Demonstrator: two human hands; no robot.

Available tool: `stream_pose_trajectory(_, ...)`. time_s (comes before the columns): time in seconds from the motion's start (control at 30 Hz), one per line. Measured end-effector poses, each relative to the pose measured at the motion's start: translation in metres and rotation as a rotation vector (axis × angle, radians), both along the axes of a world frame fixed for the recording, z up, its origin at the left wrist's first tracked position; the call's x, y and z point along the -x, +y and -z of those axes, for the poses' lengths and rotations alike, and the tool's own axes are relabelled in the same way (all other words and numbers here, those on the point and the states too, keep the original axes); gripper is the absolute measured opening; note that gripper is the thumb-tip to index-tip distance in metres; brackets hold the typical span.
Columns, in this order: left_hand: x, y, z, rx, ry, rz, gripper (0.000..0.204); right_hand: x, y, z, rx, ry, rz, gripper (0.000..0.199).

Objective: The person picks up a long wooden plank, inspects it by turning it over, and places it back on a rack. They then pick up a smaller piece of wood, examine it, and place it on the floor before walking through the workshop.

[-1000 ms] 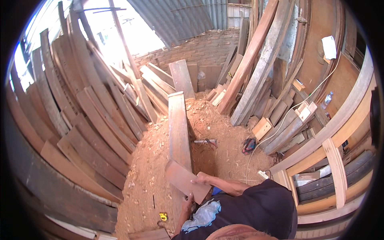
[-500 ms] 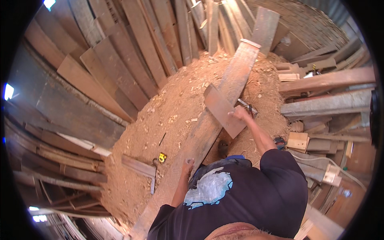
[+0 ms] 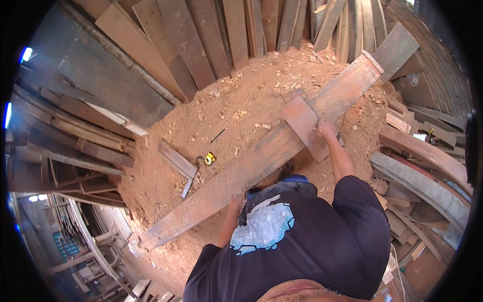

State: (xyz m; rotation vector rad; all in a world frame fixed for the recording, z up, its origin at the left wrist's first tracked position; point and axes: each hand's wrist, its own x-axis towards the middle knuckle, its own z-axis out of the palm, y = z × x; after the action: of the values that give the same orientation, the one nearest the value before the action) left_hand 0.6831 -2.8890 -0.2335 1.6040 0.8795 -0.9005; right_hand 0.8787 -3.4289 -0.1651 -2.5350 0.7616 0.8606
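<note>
My right hand (image 3: 326,131) grips the right edge of a short, flat reddish-brown board (image 3: 304,120). This board lies tilted across a long, thick wooden plank (image 3: 261,158), which runs from lower left to upper right. Darker wood (image 3: 294,94) shows just past the board's far end; whether it is a separate piece I cannot tell. Close to my body, my left hand (image 3: 237,201) rests by the plank's near edge with its fingers curled. Whatever it may hold is hidden.
Beyond the plank, a wooden-handled try square (image 3: 177,162), a yellow tape measure (image 3: 209,158) and a thin dark stick (image 3: 218,135) lie on shavings-covered ground (image 3: 241,108). Upright boards (image 3: 188,43) line the back and left. Stacked timber (image 3: 422,183) stands at right.
My view has turned, so the scene sits differently in the picture. The short board is still in my right hand and lies at a steeper angle over the plank. My left hand stays near the plank's edge.
</note>
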Motion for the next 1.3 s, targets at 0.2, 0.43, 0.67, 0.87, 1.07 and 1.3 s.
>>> stream_pose_trajectory(0.2, 0.002, -0.030, -0.012, -0.161, -0.307, 0.190, 0.029, 0.019, 0.059, -0.034, 0.168, -0.097, 0.024, 0.107)
stream_pose_trajectory(0.43, -0.006, -0.007, -0.016, -0.141, -0.138, 0.201, 0.030, 0.010, 0.068, -0.031, 0.173, -0.018, -0.046, 0.117)
stream_pose_trajectory(0.67, -0.013, 0.007, -0.031, -0.072, -0.192, -0.043, 0.031, -0.006, 0.059, -0.025, 0.186, 0.023, -0.021, 0.119)
stream_pose_trajectory(0.87, 0.023, 0.013, -0.030, -0.093, -0.163, -0.073, 0.026, 0.009, 0.095, -0.063, 0.243, 0.083, -0.046, 0.117)
stream_pose_trajectory(1.07, 0.061, 0.037, -0.026, -0.156, -0.381, 0.001, 0.034, 0.028, 0.135, 0.013, 0.239, -0.093, -0.345, 0.096)
stream_pose_trajectory(1.3, 0.153, 0.095, -0.004, -0.286, -0.376, -0.214, 0.038, 0.075, 0.353, 0.029, 0.017, -0.133, -0.949, 0.069)
